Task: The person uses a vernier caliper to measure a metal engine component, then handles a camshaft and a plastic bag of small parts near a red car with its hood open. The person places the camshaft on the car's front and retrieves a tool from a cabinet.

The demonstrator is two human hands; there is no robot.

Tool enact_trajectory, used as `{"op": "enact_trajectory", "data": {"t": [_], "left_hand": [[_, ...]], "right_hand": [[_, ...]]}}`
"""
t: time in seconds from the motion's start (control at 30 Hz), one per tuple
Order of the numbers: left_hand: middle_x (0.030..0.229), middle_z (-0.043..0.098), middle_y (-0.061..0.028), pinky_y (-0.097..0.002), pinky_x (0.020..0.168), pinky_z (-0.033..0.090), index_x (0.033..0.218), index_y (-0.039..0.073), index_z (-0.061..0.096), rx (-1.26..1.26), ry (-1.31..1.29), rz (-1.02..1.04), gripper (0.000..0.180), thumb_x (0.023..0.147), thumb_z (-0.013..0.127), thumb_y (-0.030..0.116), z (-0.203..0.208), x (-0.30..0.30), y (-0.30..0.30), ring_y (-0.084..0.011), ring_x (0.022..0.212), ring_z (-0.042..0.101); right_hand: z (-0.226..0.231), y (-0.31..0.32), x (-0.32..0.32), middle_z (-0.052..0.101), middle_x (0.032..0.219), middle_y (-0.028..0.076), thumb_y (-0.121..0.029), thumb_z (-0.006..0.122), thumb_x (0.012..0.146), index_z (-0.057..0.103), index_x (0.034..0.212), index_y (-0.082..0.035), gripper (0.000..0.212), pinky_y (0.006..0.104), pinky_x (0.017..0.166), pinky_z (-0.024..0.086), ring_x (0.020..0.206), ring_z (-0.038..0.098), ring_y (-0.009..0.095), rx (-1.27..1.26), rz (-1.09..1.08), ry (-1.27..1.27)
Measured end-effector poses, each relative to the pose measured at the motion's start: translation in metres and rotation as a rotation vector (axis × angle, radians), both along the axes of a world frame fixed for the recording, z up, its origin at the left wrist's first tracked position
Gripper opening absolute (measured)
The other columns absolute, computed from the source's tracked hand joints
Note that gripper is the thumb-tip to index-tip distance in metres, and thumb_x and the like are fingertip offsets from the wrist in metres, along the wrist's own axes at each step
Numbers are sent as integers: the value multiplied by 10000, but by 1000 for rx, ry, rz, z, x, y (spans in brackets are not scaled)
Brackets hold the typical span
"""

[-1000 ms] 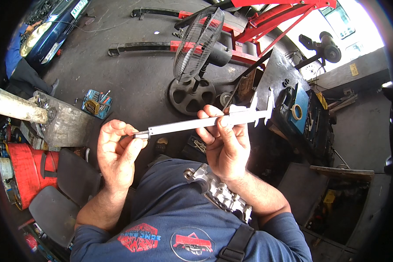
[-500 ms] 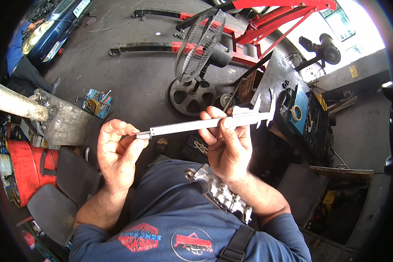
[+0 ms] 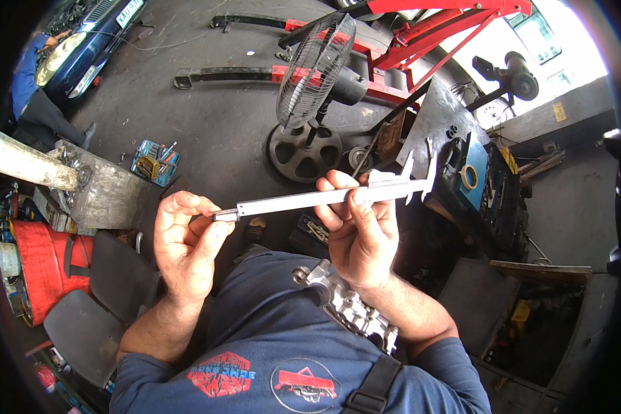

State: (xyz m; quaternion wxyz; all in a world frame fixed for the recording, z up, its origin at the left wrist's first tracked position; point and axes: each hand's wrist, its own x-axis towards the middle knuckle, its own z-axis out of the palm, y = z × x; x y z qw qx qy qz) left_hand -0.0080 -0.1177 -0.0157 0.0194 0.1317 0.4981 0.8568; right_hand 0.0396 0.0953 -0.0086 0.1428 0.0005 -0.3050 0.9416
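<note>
You hold the caliper (image 3: 290,201) in midair: right hand (image 3: 366,241) fingers gripping its middle, left hand (image 3: 188,254) fingers pinching its end. Beyond, a fan (image 3: 314,77) stands on the floor (image 3: 214,131), beside the grey surface's (image 3: 429,117) left edge.

Your silver caliper (image 3: 283,201) tilts slightly up to the right, jaws parted. A small metal piece (image 3: 225,216) sits at its left end.

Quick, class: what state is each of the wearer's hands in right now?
Left hand: closed, fingertips pinching a small metal piece at the caliper's end.
Right hand: closed, holding the caliper.
</note>
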Motion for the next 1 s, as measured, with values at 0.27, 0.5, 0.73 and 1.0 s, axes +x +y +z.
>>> {"op": "enact_trajectory", "data": {"t": [0.27,0.5,0.73,1.0], "left_hand": [[1027,545,-99,-262,789,562,1233,37,433,-54,49,14,433,856,603,-90,1,1,2,-134,881,622],[1019,536,-99,-275,785,545,1233,39,432,-62,69,27,421,862,598,-72,-1,1,3,-141,871,610],[895,507,-55,-284,647,473,1001,62,504,174,-605,-38,220,816,496,180,-23,-12,6,-159,757,514],[648,587,-59,-257,456,400,699,38,623,-569,510,-509,107,758,675,111,6,9,46,-136,518,516]], "right_hand": [[1,0,1,578,1238,225,-20,460,985,440,1250,-110,280,402,924,564,1154,593,329,-12,-2,-8],[3,2,0,576,1243,222,-21,456,988,441,1258,-131,292,401,924,562,1159,590,326,-10,18,-7],[4,4,-5,597,1204,175,-38,501,978,420,1273,-158,329,351,892,567,1109,609,259,53,-90,-25],[-2,9,-11,626,1023,87,-117,515,991,390,1295,-71,332,295,871,458,955,582,130,272,-307,-43]]}}
